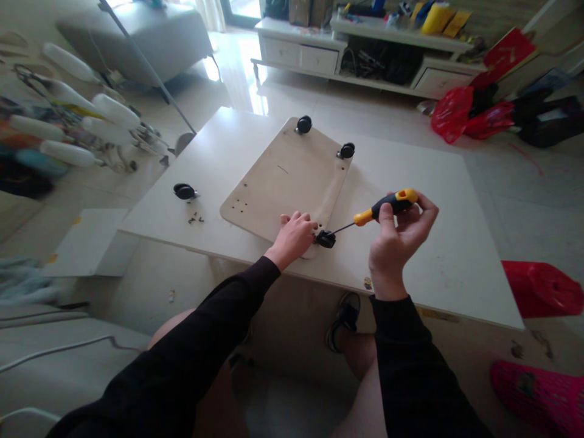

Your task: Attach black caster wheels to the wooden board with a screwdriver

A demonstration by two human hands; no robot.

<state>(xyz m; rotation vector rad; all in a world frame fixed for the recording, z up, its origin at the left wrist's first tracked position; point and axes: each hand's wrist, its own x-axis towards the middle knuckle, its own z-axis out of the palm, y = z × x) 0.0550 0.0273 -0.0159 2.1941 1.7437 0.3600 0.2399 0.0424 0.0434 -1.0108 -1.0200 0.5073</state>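
A pale wooden board (280,173) lies on the white table, with one black caster (304,125) at its far corner and another caster (347,150) at the right corner. At the near corner, my left hand (294,238) is closed at the base of a third caster (326,239), its fingertips partly hidden. My right hand (399,234) grips the handle of a yellow and black screwdriver (387,205). The shaft slants down left and its tip meets the near caster. Drilled holes (239,205) show at the board's left corner.
A loose caster (184,191) and several small screws (196,219) lie on the white table (429,201), left of the board. A small sticker (367,283) marks the near edge. A red stool-like object (542,289) stands beyond the right edge, and a white cabinet (301,52) is behind.
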